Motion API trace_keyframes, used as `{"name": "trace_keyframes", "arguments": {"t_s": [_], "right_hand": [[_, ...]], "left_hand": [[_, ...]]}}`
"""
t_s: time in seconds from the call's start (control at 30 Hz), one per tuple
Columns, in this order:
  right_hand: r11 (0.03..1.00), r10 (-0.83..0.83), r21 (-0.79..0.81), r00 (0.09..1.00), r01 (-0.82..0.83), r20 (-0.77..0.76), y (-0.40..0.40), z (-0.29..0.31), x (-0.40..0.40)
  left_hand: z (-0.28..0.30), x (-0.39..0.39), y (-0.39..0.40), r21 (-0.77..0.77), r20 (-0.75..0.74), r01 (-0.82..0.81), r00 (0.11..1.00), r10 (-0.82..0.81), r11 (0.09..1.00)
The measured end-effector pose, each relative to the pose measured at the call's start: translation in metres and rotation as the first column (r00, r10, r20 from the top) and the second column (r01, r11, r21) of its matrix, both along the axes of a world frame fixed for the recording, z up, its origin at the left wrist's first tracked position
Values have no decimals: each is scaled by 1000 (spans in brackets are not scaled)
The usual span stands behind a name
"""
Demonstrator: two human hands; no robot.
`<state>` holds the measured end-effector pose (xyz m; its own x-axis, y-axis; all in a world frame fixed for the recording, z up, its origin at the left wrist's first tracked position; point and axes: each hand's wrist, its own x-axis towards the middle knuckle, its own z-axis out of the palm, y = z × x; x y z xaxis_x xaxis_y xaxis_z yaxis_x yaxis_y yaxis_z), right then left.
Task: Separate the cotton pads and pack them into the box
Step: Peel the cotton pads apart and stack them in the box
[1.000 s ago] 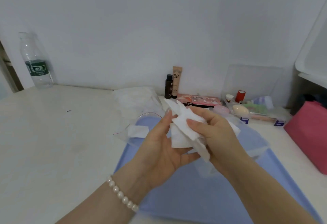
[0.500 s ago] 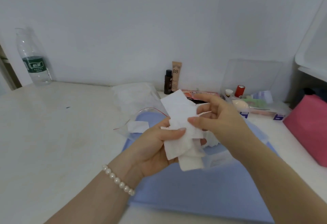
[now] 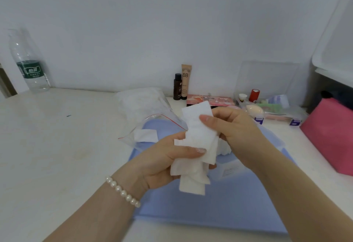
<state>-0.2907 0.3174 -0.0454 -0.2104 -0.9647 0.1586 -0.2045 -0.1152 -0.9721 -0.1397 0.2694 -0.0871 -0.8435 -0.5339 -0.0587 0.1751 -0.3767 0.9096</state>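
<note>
The left hand (image 3: pixel 162 161), with a pearl bracelet (image 3: pixel 123 192) at its wrist, grips a loose bundle of white rectangular cotton pads (image 3: pixel 193 169), thumb pressed across the front of them, held in the air over the pale blue plastic tray (image 3: pixel 219 207). The right hand (image 3: pixel 233 127) pinches the top single white pad (image 3: pixel 198 119) between thumb and fingers and holds it up and to the far side of the bundle; whether it has come fully free I cannot tell. This looks like the separating step, one pad being peeled off the stack. Just behind the hands sits the clear plastic box (image 3: pixel 235 167), with what seem to be packed pads showing inside. The next move likely calls for freeing that pad cleanly and laying it flat in the box. A clear zip bag (image 3: pixel 150 125) with a red seal lies to the left.
</note>
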Motion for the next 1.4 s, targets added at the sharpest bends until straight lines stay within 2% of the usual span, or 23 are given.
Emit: {"name": "trace_keyframes", "arguments": {"t_s": [0.1, 0.17, 0.33, 0.4, 0.47, 0.57, 0.63, 0.73, 0.8, 0.9, 1.07, 1.27, 1.4], "right_hand": [[997, -68, -29, 997, 69, 28, -2, -1, -1], [990, -118, -67, 990, 124, 80, -2, -1, 0], [890, -315, -231, 897, 393, 311, -2, 5, -7], [908, -220, -232, 868, 349, 446, 2, 13, -8], [971, -36, -184, 852, 154, 522, 8, 20, -3], [982, 179, -33, 872, -184, 457, 13, 22, 8], [971, 192, 64, 908, -231, 374, 11, 15, 14], [979, 80, 153, 951, -131, 300, 4, 2, 17], [976, 48, 189, 955, -107, 294, 0, -4, 16], [968, 64, 209, 942, -139, 328, -1, -6, 13], [962, 91, 214, 940, -167, 328, 1, -4, 15], [988, -105, 125, 991, 95, 81, 1, -12, 28], [989, -134, 54, 989, 137, -55, 3, -14, 35]], "left_hand": [[5, 1, 2, -21, -24, 8, 1000, -8, 1000], [6, 2, 1, -8, -36, -42, 998, 42, 999], [5, 1, 1, 14, -25, -181, 983, 181, 983], [4, 0, 0, 36, -39, -235, 971, 236, 971], [2, 0, -1, 63, -51, -285, 956, 289, 956], [-1, -2, -3, 68, -60, -310, 948, 314, 948], [-2, -3, -3, 43, -47, -295, 954, 297, 954], [0, -4, -1, 45, -37, -236, 971, 237, 971], [1, -3, -2, 99, -41, -197, 979, 201, 975], [-1, -2, -5, 204, -67, -180, 978, 197, 962], [-6, -6, -5, 265, -78, -191, 973, 218, 945], [-5, -8, -3, 360, -145, -193, 955, 259, 913], [-8, -5, -4, 368, -207, -163, 945, 252, 915]]}}
